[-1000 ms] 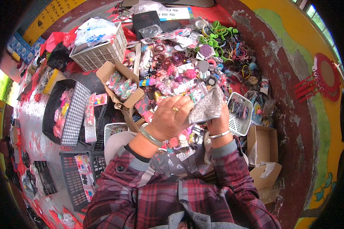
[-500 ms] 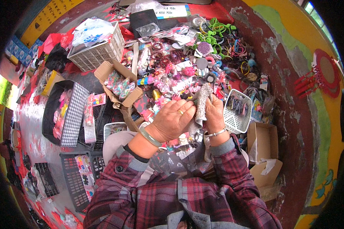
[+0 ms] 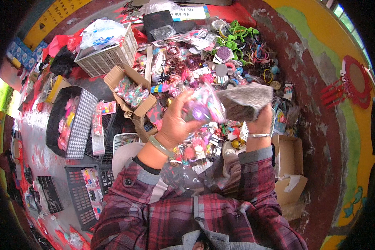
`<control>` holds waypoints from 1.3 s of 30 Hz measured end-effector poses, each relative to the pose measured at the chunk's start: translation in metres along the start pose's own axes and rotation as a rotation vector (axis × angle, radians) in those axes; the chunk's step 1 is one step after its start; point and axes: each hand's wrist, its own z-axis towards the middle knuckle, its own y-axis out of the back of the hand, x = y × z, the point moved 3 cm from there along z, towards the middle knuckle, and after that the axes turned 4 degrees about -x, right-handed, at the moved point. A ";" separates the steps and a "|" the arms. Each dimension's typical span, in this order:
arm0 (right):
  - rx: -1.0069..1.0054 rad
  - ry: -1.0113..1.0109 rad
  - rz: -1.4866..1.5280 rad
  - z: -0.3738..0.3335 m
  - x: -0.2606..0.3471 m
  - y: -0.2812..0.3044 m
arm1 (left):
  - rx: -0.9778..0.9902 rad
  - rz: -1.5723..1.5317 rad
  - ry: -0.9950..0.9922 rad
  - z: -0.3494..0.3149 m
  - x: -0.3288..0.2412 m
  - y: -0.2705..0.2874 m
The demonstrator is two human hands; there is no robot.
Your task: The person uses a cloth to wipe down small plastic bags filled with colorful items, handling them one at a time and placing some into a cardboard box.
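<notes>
My left hand (image 3: 177, 121) grips a clear plastic bag of colourful small trinkets (image 3: 205, 107), held up in front of me. My right hand (image 3: 260, 121) grips a grey glittery packet (image 3: 245, 100) that touches the bag's right side. Both hands hover above a dense heap of pink, purple and green hair accessories (image 3: 196, 66). A green bangle sits on my left wrist and a silver bracelet on my right. Plaid sleeves cover both forearms.
An open cardboard box of small items (image 3: 131, 89) lies left of my hands, a white plastic basket (image 3: 106, 56) behind it. A black tray with a checked lid (image 3: 68, 121) and black crates (image 3: 81, 193) lie at left. An open cardboard box (image 3: 288, 156) stands at right.
Both hands have drawn apart and lifted. The clear trinket bag now shows in my left hand, separate from the grey packet, which was pressed between both hands before.
</notes>
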 end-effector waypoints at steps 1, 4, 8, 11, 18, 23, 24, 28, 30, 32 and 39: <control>0.100 -0.002 0.081 -0.002 0.011 -0.008 | -0.058 -0.234 0.147 0.000 0.008 0.002; 0.241 0.058 0.223 -0.012 0.029 -0.016 | -0.149 -0.836 0.384 0.010 0.010 0.003; 0.206 0.043 0.094 -0.032 0.023 -0.046 | -0.171 -1.075 0.657 0.010 0.003 -0.007; 0.217 -0.027 -0.061 -0.044 0.006 -0.074 | -0.059 -1.136 0.714 0.000 0.009 -0.012; 0.327 0.127 -0.794 -0.040 -0.072 -0.086 | -0.156 -1.103 0.802 -0.015 0.028 -0.028; 0.573 0.572 -1.184 -0.053 -0.075 -0.089 | -0.220 -1.045 0.723 -0.005 0.034 -0.019; 0.614 0.667 -1.239 -0.058 -0.074 -0.093 | -0.228 -1.041 0.804 -0.002 0.032 -0.016; 0.743 0.595 -1.425 -0.081 -0.084 -0.108 | -0.231 -1.096 0.721 0.007 0.033 0.003; 0.771 0.631 -1.489 -0.093 -0.094 -0.107 | -0.261 -1.139 0.731 0.009 0.048 0.012; 0.757 0.601 -1.520 -0.097 -0.099 -0.105 | -0.259 -1.129 0.704 0.010 0.047 0.014; 0.488 0.745 -1.512 -0.084 -0.073 -0.114 | -0.245 -0.854 0.593 0.000 0.028 -0.012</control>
